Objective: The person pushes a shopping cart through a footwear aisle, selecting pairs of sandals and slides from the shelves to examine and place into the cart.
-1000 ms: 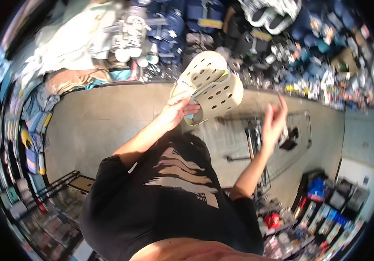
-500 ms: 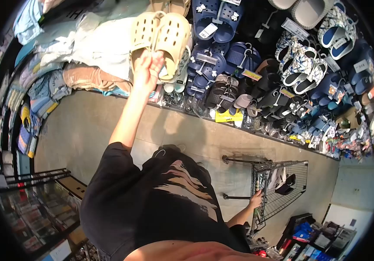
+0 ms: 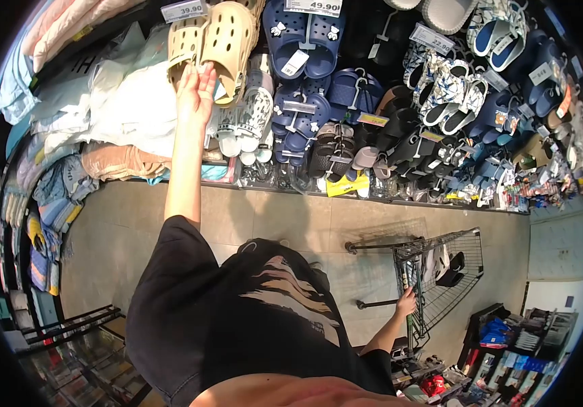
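Beige clogs (image 3: 224, 42) with round holes hang as a pair on the display at the top. My left hand (image 3: 195, 95) reaches up to their lower ends, palm toward me, fingers stretched and slightly apart, fingertips overlapping the clog openings. A small tag shows beside the fingers. My right hand (image 3: 407, 302) is wrapped round the handle of a black wire shopping cart (image 3: 455, 285). Inside that cart lie black slides (image 3: 450, 270) and something pale. Navy clogs (image 3: 304, 37) with a white tag hang right of the beige pair.
Patterned slippers (image 3: 451, 98) and many other sandals fill the rack to the right. Plastic-wrapped white bedding (image 3: 132, 102) and folded towels (image 3: 125, 163) lie on the left. A low black rack (image 3: 68, 325) stands at lower left, with tiled floor (image 3: 291, 210) between.
The beige clogs have moved up and back against the display, and my left fingers have straightened. My right hand stays on the cart handle. The view has shifted.
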`<act>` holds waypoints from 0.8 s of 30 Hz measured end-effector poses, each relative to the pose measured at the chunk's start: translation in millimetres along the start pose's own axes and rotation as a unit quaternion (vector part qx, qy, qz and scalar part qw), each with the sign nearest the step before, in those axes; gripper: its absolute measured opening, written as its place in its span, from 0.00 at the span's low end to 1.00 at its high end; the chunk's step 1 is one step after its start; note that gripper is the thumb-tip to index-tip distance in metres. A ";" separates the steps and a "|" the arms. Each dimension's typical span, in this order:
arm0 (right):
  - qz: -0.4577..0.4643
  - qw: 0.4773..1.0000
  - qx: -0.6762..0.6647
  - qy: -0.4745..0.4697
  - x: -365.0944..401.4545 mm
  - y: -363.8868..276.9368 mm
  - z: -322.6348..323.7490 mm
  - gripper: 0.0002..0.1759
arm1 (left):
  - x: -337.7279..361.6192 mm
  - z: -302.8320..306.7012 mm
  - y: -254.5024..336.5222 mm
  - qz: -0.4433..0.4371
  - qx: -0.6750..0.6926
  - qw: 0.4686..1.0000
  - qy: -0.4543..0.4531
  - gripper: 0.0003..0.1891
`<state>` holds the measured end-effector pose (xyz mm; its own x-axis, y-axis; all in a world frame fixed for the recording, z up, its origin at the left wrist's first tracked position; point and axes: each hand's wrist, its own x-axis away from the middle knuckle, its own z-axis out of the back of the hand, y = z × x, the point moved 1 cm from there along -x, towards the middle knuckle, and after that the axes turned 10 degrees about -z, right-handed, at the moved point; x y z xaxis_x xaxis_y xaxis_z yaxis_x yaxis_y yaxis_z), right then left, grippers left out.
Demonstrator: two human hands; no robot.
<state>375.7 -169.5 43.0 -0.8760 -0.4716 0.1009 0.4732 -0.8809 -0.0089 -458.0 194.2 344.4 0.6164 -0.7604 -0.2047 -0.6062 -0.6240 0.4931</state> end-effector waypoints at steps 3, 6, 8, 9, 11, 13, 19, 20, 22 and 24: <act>-0.006 1.000 -0.001 -0.003 10.6 -8.0 -0.9 0.39 | 0.9 5.0 0.1 -0.036 -0.001 0.999 0.014 0.25; -0.016 1.000 -0.001 -0.011 18.2 -18.6 1.3 0.39 | -6.8 6.0 0.3 -0.058 0.009 0.998 0.015 0.26; -0.015 1.000 0.003 0.003 22.1 -24.3 0.5 0.38 | -12.9 7.3 0.2 -0.055 0.016 0.998 0.013 0.26; -0.016 1.000 0.006 0.005 25.1 -28.7 1.5 0.38 | -16.2 7.7 -1.0 -0.053 0.011 0.998 0.018 0.27; -0.022 1.000 0.008 0.006 31.0 -36.7 2.9 0.38 | -24.2 8.6 -4.7 -0.047 0.007 0.999 0.019 0.27; -0.026 1.000 0.013 0.000 35.7 -43.7 3.8 0.37 | -35.1 14.9 -10.0 -0.036 0.001 0.999 0.019 0.27; -0.020 1.000 0.008 0.009 50.4 -58.9 3.5 0.36 | -71.8 14.8 -27.2 -0.022 -0.019 0.999 0.031 0.27; -0.017 1.000 0.012 0.006 52.2 -60.9 2.9 0.35 | -83.0 16.9 -30.7 -0.015 -0.019 0.999 0.023 0.26; -0.012 1.000 0.005 0.025 57.9 -66.7 2.9 0.33 | -101.4 18.5 -39.5 0.001 -0.013 0.998 0.066 0.17; -0.008 0.999 -0.008 0.040 64.2 -70.3 1.7 0.32 | -147.7 66.4 -59.0 0.028 -0.004 1.000 0.008 0.08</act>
<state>286.4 -137.8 51.8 -0.8881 -0.4592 0.0210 0.4587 -0.8883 -0.0244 -546.7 331.3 289.3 0.5897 -0.7909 -0.1633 -0.6359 -0.5794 0.5098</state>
